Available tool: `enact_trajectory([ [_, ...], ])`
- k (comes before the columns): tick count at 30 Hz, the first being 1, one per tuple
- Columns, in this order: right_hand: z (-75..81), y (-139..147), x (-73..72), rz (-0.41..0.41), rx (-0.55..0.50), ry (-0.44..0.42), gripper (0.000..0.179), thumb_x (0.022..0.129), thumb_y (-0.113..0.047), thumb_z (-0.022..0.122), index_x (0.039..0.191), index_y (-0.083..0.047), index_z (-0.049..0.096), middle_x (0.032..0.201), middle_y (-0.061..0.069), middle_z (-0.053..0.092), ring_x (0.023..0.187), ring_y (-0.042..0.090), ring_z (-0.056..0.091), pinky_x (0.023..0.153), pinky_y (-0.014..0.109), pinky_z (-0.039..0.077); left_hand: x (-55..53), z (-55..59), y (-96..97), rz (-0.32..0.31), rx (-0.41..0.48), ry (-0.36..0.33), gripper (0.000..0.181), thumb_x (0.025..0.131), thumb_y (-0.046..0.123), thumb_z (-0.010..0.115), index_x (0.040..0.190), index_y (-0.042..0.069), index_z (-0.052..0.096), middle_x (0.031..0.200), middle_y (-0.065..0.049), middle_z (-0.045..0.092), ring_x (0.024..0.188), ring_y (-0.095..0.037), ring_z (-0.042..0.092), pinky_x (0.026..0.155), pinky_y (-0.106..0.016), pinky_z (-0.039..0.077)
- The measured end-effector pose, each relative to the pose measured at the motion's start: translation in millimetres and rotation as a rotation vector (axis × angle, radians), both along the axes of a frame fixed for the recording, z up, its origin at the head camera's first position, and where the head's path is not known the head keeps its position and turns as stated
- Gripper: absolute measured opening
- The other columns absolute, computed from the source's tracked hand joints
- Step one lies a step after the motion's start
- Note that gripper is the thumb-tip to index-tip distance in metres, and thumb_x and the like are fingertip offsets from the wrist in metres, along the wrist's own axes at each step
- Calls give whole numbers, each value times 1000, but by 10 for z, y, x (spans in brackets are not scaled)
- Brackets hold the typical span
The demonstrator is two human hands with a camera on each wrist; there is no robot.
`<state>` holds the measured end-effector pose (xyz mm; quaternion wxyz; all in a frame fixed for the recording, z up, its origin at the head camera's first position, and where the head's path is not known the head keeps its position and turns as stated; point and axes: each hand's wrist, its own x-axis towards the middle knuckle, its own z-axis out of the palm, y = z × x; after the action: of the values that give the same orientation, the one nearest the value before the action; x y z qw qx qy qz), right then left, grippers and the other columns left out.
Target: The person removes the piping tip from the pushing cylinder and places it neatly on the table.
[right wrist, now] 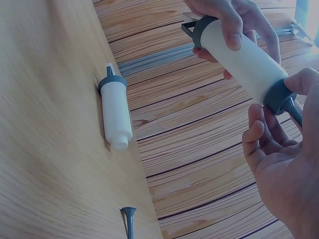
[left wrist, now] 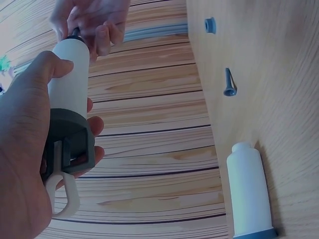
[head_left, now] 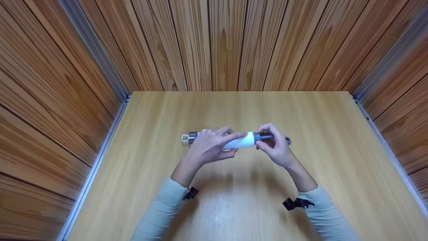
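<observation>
Near the left end, a white loop (left wrist: 74,194) sticks out of a dark cap (left wrist: 70,119) on a white bottle (head_left: 245,141), which the person holds roughly level, raised off a wooden table (head_left: 133,167). The left hand (head_left: 208,145) is wrapped around the bottle, thumb along it and fingers curled about it, probably to keep the body from turning.

Down on the table, best seen from the wrist cameras, a 2nd bottle (right wrist: 117,109) lies on its side, its narrow neck bare. To its right lie 1 loose nozzle (left wrist: 230,83) and then 1 small ring (left wrist: 210,25), apart from each other, perhaps spread out so that each can be picked up easily.

At the held bottle's right end is a grey collar (right wrist: 277,95) with a slim stem (right wrist: 294,113) pointing outward. The right hand (head_left: 280,149) pinches that collar between thumb and fingertips, a grip that seems suited to fine turning; the stem runs past the thumb.
</observation>
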<state>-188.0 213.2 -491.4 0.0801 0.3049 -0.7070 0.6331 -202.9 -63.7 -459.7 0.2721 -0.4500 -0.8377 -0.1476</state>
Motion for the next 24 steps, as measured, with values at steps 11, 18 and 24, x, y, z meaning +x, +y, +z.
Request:
enact_trajectory([
  [11,18,0,-3,-32,34,-26,29,102,16,60,130,16,52,117,-4,67,89,10,70,80,21,63,-5,-4,4,22,-29,15,57,96,37,89,150,33,72,109,-2,81,64,-15,69,53,-26,53],
  [18,32,7,5,-71,75,-22,23,105,14,59,127,13,57,113,-6,67,86,8,68,78,20,61,-12,-3,14,21,-38,20,57,97,38,88,150,33,72,110,-3,81,65,-15,71,53,-25,53],
  [24,35,13,15,-71,68,-44,23,104,14,61,127,14,57,111,-5,67,86,10,68,78,21,61,-1,5,18,25,-47,7,56,97,39,88,151,33,73,111,-3,81,65,-16,71,53,-25,54],
])
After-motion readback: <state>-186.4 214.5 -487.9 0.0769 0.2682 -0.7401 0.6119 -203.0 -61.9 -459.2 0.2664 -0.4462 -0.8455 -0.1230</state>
